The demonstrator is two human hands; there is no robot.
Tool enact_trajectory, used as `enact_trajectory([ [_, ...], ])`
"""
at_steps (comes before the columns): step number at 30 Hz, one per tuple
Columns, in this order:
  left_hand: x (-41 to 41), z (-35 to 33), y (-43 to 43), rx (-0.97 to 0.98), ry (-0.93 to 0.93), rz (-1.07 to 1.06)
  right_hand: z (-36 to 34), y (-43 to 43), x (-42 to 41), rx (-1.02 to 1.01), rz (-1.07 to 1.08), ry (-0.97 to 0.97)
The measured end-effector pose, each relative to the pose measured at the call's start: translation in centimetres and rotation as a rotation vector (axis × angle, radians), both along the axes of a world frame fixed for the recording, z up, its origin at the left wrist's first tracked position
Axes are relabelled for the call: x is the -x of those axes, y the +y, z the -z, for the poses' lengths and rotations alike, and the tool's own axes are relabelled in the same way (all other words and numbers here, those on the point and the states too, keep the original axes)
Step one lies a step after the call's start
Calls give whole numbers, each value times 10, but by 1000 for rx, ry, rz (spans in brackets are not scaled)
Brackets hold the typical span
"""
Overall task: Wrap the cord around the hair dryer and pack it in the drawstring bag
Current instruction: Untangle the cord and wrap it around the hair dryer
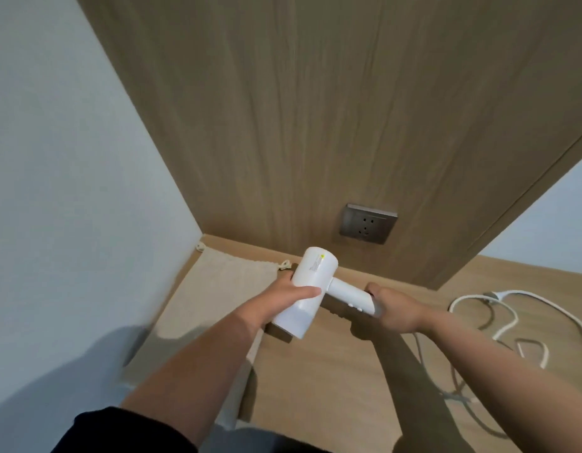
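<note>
holding one hair dryer [315, 273], left hand [283, 297] and right hand [397, 305] curl fingers [310, 291] round it.

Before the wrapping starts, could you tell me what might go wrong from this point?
The cord lies in loose, crossing loops on the table; reeled in quickly, it may tangle, or its plug may knock the wood. Both the left hand and the right hand grip the hair dryer while the drawstring bag lies flat, so opening it may be awkward one-handed.
</note>
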State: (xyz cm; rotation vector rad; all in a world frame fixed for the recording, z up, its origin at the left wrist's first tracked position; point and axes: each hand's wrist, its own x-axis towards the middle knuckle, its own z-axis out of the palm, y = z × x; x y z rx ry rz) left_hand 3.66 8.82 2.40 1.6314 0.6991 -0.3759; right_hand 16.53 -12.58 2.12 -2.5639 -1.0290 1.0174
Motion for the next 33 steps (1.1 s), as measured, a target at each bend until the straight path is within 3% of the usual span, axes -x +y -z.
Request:
enact_trajectory([
  [7,-10,-23,-7,70,10,29,-40,-10,-1,-155,99,236],
  [15,-22,-40,-34,19,-83,-6,-56,-22,0,-199,196,27],
  [21,-20,-59,-61,169,-204,-337,-77,-5,16,-438,386,-37],
  [29,-8,-74,-54,172,-280,-311,-94,-17,27,-471,217,-37],
  [33,-4,-91,-73,196,-379,-474,-115,-34,26,-536,176,-50],
])
